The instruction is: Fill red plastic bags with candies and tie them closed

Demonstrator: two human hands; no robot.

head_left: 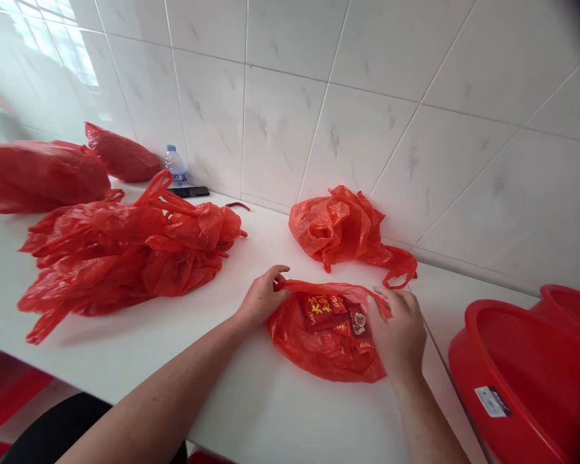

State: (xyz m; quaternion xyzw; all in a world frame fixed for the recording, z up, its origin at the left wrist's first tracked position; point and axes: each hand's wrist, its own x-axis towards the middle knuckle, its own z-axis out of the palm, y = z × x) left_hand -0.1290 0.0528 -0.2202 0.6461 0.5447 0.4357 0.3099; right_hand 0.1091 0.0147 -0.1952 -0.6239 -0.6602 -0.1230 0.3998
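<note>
A thin red plastic bag (299,348) lies on the white table in front of me, its mouth spread apart. Several red packets (321,309) with yellow and white lettering show inside it. My left hand (265,296) grips the bag's rim at the left, thumb and fingers closed on the film. On the right side, my right hand (399,325) holds the opposite edge, its fingers curled over the rim. Just behind this bag, against the wall, sits a crumpled red bag (338,229) with a handle loop trailing to the right.
Several tied red bags (125,251) are heaped at the left, with bulging red bags (38,177) behind. A water bottle (174,164), a black phone (189,191) and a small dark red strip (238,205) lie near the tiled wall. Red plastic basins (517,361) stand at the right.
</note>
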